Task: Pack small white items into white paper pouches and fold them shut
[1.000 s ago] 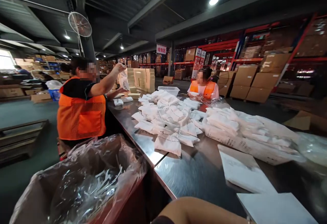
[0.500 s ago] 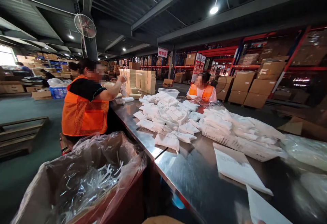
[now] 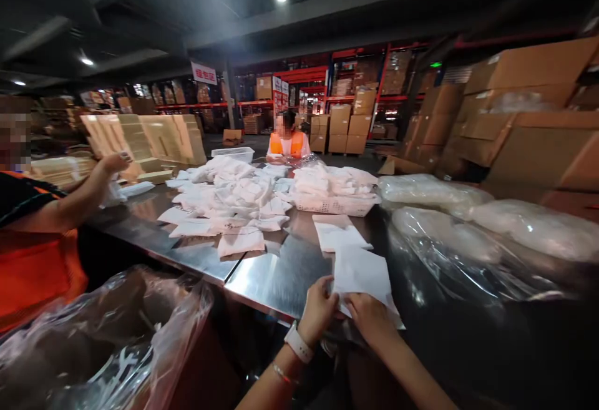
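My left hand [image 3: 319,309], with a white watch on its wrist, is closed on the lower left edge of a flat white bag [image 3: 362,269]. On its near edge, my right hand [image 3: 372,317] grips the same bag, fingers curled. The bag tilts up over the near table edge, and what is inside, if anything, cannot be made out. Just beyond it lies another flat white bag [image 3: 334,233] on the steel table [image 3: 276,279]. A big heap of white packets [image 3: 234,191] covers the table to the left of that.
A white perforated basket [image 3: 337,204] piled with packets stands behind the bags. Clear plastic-wrapped bundles [image 3: 468,210] lie to the right. At lower left is a plastic-lined box [image 3: 140,335]. A co-worker's arm [image 3: 75,201] reaches in from the left; another person [image 3: 286,145] sits across.
The view has swung right. Both my hands have come into full view at the near table edge, with the white bag between them; before, only a fingertip and a bag corner showed.
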Demonstrator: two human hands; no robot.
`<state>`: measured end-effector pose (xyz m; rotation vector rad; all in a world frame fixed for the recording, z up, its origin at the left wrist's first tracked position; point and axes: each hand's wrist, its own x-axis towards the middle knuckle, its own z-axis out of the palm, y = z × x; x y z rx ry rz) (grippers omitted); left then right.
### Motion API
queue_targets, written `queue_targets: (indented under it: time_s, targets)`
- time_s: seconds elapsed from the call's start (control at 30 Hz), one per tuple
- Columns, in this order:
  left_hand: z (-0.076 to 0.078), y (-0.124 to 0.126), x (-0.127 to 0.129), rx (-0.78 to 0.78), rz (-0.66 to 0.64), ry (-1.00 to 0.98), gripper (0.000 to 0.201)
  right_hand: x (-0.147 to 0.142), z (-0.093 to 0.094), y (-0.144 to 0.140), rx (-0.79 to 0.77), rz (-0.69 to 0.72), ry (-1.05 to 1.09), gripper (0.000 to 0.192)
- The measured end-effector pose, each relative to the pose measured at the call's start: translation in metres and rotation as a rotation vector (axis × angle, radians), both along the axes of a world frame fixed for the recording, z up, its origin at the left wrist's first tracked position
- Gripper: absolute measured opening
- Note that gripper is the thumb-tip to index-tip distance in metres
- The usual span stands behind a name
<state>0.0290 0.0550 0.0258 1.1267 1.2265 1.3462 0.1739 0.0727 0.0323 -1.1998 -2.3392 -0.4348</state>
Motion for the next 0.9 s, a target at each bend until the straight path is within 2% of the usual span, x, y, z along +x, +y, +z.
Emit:
queue_targets:
  time_s: [0.17,0.23,0.3,0.5,0.7,0.83,0.9]
  targets:
    - [0.012,-0.009,-0.008,-0.111,-0.138,-0.329,0.064,-0.016,0.003,-0.014,0.103,0.127,0.128,0.023]
    - [0.015,-0.011,-0.009,-0.126,-0.169,-0.446,0.063,-0.022,0.004,-0.019,0.100,0.128,0.180,0.021]
    - [0.015,-0.010,-0.009,-0.122,-0.193,-0.482,0.057,-0.025,0.004,-0.022,0.087,0.103,0.200,0.019]
    - [0.012,-0.004,-0.008,-0.120,-0.214,-0.470,0.063,-0.028,0.002,-0.024,0.086,0.034,0.182,0.021]
    - [0.007,-0.005,-0.003,-0.068,-0.166,-0.422,0.061,-0.030,0.000,-0.031,0.138,0.066,0.159,0.025]
    - [0.001,-0.007,-0.001,-0.032,-0.045,-0.244,0.067,-0.022,-0.013,-0.043,0.104,0.141,0.279,0.029]
    - [0.002,-0.007,0.000,-0.034,-0.021,-0.212,0.071,-0.002,-0.019,-0.051,0.044,0.160,0.450,0.027]
